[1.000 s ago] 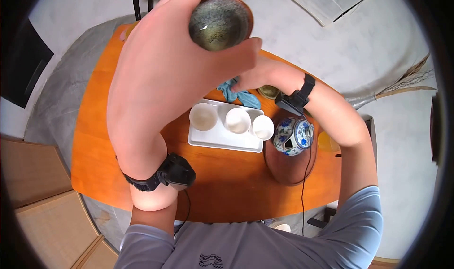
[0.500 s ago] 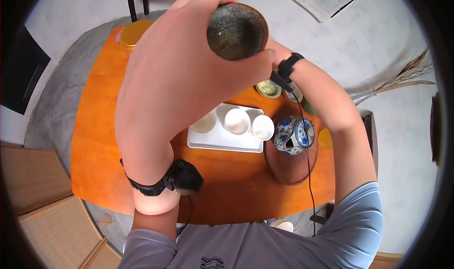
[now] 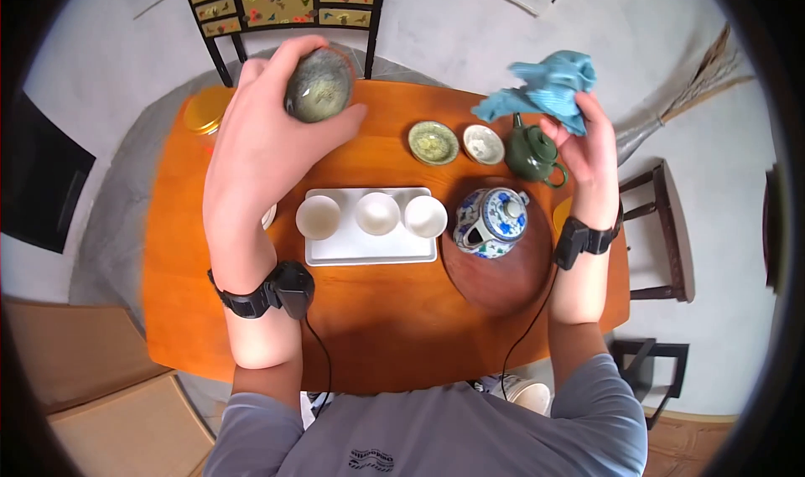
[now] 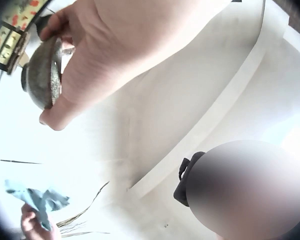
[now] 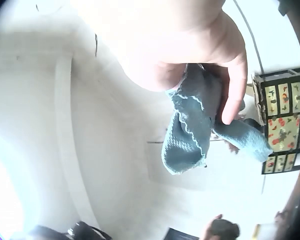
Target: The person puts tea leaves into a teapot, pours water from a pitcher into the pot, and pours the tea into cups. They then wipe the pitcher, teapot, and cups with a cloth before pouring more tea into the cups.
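My left hand [image 3: 272, 133] grips a dark speckled bowl [image 3: 321, 87] by its rim, raised over the table's far left part. In the left wrist view the bowl [image 4: 42, 72] is tilted on its side, with the thumb at one edge and fingers at the other. On the right, my right hand [image 3: 589, 146] holds up a crumpled blue cloth [image 3: 558, 87] above the green teapot. The right wrist view shows the cloth [image 5: 190, 130] hanging from the fingers of my right hand [image 5: 210, 50]. Bowl and cloth are well apart.
A white tray [image 3: 369, 253] bears three white cups. Right of it, a blue-and-white teapot [image 3: 495, 223] stands on a round brown board [image 3: 503, 284]. Behind are a green bowl [image 3: 433, 142], a pale bowl [image 3: 484, 145] and a green teapot [image 3: 533, 153]. A yellow-lidded jar [image 3: 206, 110] stands far left.
My right hand has come out from behind the left hand and moved right, lifting the blue cloth off the table. My left hand, with the bowl, has moved left and down in the head view.
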Motion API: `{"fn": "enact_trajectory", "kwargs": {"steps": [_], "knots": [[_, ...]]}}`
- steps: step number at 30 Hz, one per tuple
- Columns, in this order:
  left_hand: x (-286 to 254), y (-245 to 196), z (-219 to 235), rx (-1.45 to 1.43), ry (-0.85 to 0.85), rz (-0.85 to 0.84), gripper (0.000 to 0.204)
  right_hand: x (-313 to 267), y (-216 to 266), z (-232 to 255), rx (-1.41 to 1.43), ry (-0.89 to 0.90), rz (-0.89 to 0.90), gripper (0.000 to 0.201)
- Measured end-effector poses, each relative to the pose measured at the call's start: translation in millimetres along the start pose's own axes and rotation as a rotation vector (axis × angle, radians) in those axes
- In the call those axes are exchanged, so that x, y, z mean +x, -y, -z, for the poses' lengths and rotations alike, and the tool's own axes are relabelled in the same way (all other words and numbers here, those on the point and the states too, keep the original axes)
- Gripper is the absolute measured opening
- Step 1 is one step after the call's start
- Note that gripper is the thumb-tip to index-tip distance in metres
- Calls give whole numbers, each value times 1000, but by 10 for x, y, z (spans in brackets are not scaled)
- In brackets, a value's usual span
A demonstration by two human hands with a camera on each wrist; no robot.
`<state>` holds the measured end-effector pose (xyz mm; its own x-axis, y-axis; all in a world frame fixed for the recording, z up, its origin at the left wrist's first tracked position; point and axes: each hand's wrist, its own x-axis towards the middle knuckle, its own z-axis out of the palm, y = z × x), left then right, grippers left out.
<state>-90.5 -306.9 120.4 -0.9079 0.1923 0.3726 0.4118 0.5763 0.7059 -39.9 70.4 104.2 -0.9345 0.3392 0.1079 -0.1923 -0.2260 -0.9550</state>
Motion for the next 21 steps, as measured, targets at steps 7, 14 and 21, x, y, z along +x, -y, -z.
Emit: {"fn": "enact_trajectory", "kwargs": {"steps": [7,14,21], "knots": [[-1,-70,-390,49,140,-16,67,-243,8,768,444,114,103,34],[403,-190,-746,368,469,-26,75,-386,233,870,540,26,201,31],[696,262,-1235,520,797,-130,78,-505,421,709,700,177,338,29]]}}
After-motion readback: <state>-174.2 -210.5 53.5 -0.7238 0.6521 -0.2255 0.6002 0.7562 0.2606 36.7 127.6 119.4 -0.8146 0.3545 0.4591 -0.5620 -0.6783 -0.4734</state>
